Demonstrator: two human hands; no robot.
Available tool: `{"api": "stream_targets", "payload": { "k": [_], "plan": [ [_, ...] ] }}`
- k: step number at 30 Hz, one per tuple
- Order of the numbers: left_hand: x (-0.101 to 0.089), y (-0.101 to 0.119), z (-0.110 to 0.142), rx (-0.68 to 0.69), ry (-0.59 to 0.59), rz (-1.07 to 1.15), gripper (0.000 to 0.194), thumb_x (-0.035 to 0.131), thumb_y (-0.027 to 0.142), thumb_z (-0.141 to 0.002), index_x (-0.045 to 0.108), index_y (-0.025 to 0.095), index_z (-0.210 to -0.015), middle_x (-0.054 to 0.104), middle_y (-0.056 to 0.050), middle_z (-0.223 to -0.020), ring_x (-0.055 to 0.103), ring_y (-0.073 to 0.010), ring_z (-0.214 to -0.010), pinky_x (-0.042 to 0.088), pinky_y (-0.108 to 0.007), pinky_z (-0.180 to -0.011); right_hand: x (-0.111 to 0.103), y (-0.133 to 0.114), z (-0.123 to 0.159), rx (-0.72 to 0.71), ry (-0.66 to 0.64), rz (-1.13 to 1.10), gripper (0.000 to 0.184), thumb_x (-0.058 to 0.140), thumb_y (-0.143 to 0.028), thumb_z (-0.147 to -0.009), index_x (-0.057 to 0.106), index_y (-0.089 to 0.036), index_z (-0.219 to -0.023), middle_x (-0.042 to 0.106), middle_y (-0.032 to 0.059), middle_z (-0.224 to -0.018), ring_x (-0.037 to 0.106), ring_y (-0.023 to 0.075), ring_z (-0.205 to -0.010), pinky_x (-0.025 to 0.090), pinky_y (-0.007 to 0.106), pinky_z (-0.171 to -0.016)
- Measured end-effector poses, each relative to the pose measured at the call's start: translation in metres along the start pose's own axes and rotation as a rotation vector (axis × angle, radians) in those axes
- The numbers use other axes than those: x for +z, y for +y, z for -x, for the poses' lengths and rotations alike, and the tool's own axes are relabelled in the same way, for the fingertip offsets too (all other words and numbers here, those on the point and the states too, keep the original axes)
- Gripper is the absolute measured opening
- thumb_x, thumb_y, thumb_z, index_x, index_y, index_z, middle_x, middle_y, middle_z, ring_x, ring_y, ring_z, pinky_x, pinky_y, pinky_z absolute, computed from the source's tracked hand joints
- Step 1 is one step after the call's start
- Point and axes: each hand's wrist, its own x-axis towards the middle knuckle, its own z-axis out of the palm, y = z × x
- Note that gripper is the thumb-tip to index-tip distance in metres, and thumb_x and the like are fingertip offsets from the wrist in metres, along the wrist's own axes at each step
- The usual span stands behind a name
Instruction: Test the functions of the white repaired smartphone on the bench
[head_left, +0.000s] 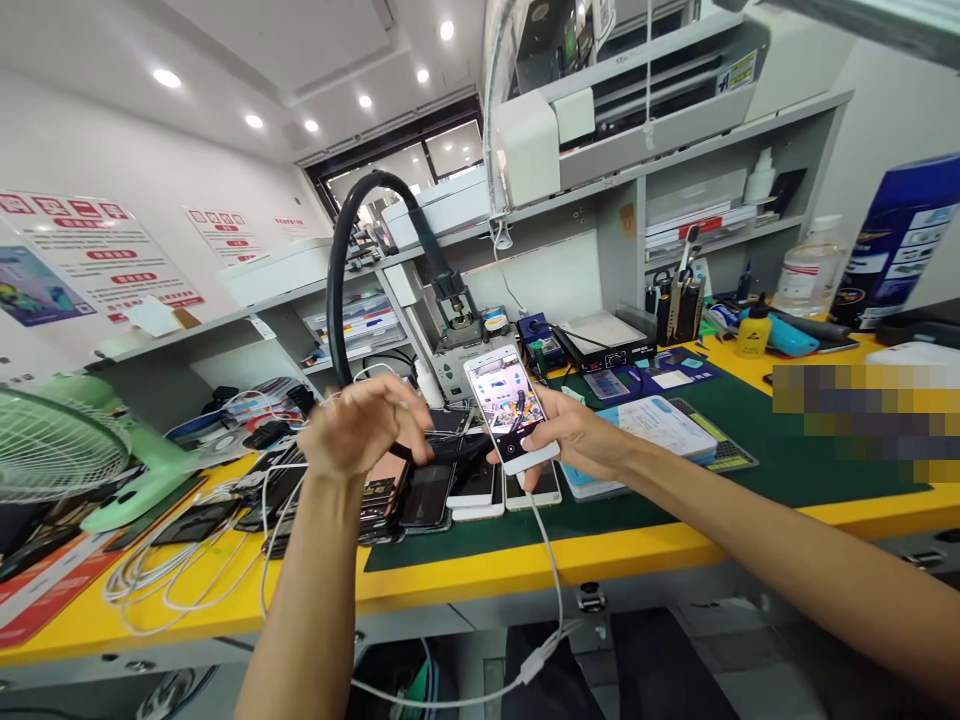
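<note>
My right hand (581,435) grips a white smartphone (510,405) held up over the bench, its lit screen facing me. A white cable (553,580) hangs from the phone's lower end down past the table edge. My left hand (360,425) hovers just left of the phone, fingers curled and blurred by motion, above a row of phones (442,492) lying flat on the green mat (787,460). Whether the left fingers hold anything I cannot make out.
A black hose (339,290) arches up behind my left hand to a small station. A green fan (67,450) and tangled white cables (180,570) sit at the left. Bottles, tools and a black device (607,350) stand at the back. The yellow table edge (525,570) runs across the front.
</note>
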Motion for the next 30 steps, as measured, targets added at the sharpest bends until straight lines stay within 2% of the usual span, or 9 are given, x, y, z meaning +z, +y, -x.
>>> {"api": "stream_targets", "payload": {
  "k": [2, 3, 4, 6, 9, 12, 15, 21, 30],
  "plan": [
    [0.011, -0.012, -0.021, 0.179, 0.229, 0.079, 0.047, 0.062, 0.065, -0.074, 0.06, 0.018, -0.069, 0.057, -0.001, -0.056, 0.051, -0.0118, -0.042, 0.043, -0.024, -0.04, 0.0, -0.001, 0.0, 0.008, 0.018, 0.0, 0.074, 0.069, -0.005, -0.077, 0.039, -0.022, -0.143, 0.06, 0.0177, -0.134, 0.07, 0.0369, -0.108, 0.067, 0.036, -0.052],
    [0.018, -0.022, -0.031, 0.249, 0.415, 0.122, 0.037, 0.062, 0.054, -0.077, 0.057, 0.018, -0.066, 0.05, 0.002, -0.052, 0.044, -0.0092, -0.039, 0.036, -0.02, -0.037, 0.0, -0.001, 0.0, 0.012, 0.027, 0.001, 0.074, 0.069, -0.005, -0.077, 0.039, -0.022, -0.142, 0.06, 0.0178, -0.134, 0.07, 0.0371, -0.107, 0.067, 0.036, -0.052],
    [0.025, -0.033, -0.04, 0.221, 0.477, 0.123, 0.027, 0.063, 0.043, -0.076, 0.058, 0.018, -0.067, 0.051, 0.003, -0.053, 0.046, -0.0095, -0.041, 0.038, -0.02, -0.039, 0.0, -0.001, 0.0, 0.013, 0.034, 0.002, 0.073, 0.069, -0.005, -0.077, 0.04, -0.022, -0.141, 0.06, 0.0178, -0.133, 0.071, 0.0372, -0.107, 0.067, 0.036, -0.051],
    [0.041, -0.056, -0.052, 0.098, 0.377, 0.129, 0.019, 0.06, 0.033, -0.078, 0.065, 0.015, -0.075, 0.062, -0.002, -0.065, 0.059, -0.0148, -0.058, 0.047, -0.023, -0.05, -0.001, 0.0, -0.001, -0.001, 0.044, 0.006, 0.071, 0.068, -0.004, -0.076, 0.041, -0.022, -0.139, 0.062, 0.0169, -0.131, 0.072, 0.0368, -0.104, 0.067, 0.036, -0.051],
    [0.059, -0.087, -0.055, -0.03, 0.252, 0.171, 0.023, 0.057, 0.034, -0.083, 0.068, 0.013, -0.081, 0.067, -0.006, -0.074, 0.061, -0.0166, -0.064, 0.047, -0.024, -0.054, -0.003, 0.003, -0.002, -0.032, 0.061, 0.017, 0.066, 0.067, -0.003, -0.074, 0.045, -0.021, -0.134, 0.066, 0.0143, -0.124, 0.073, 0.0364, -0.101, 0.066, 0.037, -0.05],
    [0.068, -0.106, -0.043, -0.166, 0.139, 0.236, 0.043, 0.051, 0.048, -0.09, 0.071, 0.01, -0.094, 0.066, -0.008, -0.073, 0.057, -0.0174, -0.057, 0.04, -0.024, -0.048, -0.004, 0.004, -0.004, -0.03, 0.095, 0.02, 0.062, 0.067, -0.003, -0.073, 0.047, -0.02, -0.13, 0.068, 0.0121, -0.117, 0.074, 0.035, -0.098, 0.066, 0.037, -0.051],
    [0.069, -0.114, -0.028, -0.375, -0.003, 0.424, 0.062, 0.044, 0.064, -0.092, 0.071, 0.009, -0.101, 0.059, -0.005, -0.061, 0.044, -0.0127, -0.045, 0.033, -0.023, -0.045, -0.005, 0.006, -0.005, -0.022, 0.141, 0.018, 0.063, 0.067, -0.004, -0.074, 0.047, -0.022, -0.131, 0.068, 0.0111, -0.118, 0.074, 0.0323, -0.097, 0.067, 0.037, -0.052],
    [0.065, -0.112, -0.014, -0.342, -0.12, 0.554, 0.067, 0.04, 0.067, -0.094, 0.066, 0.012, -0.12, 0.064, -0.006, -0.076, 0.042, -0.0115, -0.051, 0.046, -0.028, -0.061, -0.006, 0.009, -0.008, 0.013, 0.197, 0.04, 0.064, 0.066, -0.005, -0.075, 0.046, -0.023, -0.133, 0.067, 0.0106, -0.12, 0.073, 0.0309, -0.097, 0.067, 0.038, -0.053],
    [0.066, -0.113, -0.01, -0.295, -0.15, 0.464, 0.061, 0.048, 0.057, -0.09, 0.061, 0.012, -0.129, 0.058, -0.004, -0.075, 0.05, -0.0169, -0.06, 0.048, -0.031, -0.065, -0.008, 0.013, -0.01, 0.032, 0.225, 0.102, 0.062, 0.067, -0.005, -0.075, 0.047, -0.023, -0.131, 0.068, 0.0083, -0.108, 0.074, 0.0289, -0.087, 0.065, 0.038, -0.053]
  ]
}}
